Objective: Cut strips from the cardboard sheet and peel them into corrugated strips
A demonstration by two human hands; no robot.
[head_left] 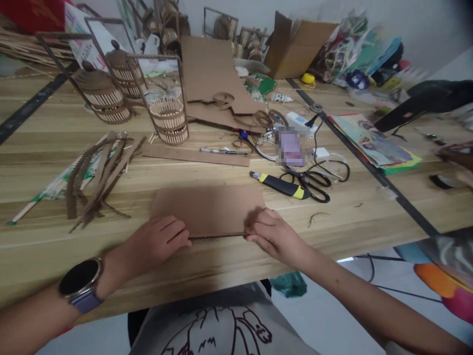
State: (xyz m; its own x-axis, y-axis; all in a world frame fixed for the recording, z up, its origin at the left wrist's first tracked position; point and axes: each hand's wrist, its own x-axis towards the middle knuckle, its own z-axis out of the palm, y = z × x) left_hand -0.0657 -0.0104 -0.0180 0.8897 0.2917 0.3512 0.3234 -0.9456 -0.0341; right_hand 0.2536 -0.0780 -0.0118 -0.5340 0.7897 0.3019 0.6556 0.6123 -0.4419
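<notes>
A rectangular piece of brown cardboard [210, 209] lies in front of me, its corrugated near edge facing my body. My left hand [158, 239] grips its near left corner, fingers curled over the top. At the near right corner, my right hand [275, 234] pinches the edge between thumb and fingers. Beyond the cardboard are a black and yellow utility knife [283, 186] and black-handled scissors [314, 185]. A pen [223, 151] rests on a long cardboard strip [177, 155].
Curved cardboard strips [99, 177] lie at the left. Small slatted baskets with tall frames [170, 118] stand behind them. A purple object [291, 148], cables, stacked coloured papers [371, 140] and an open cardboard box [295, 47] are farther right on the wooden table [354, 212].
</notes>
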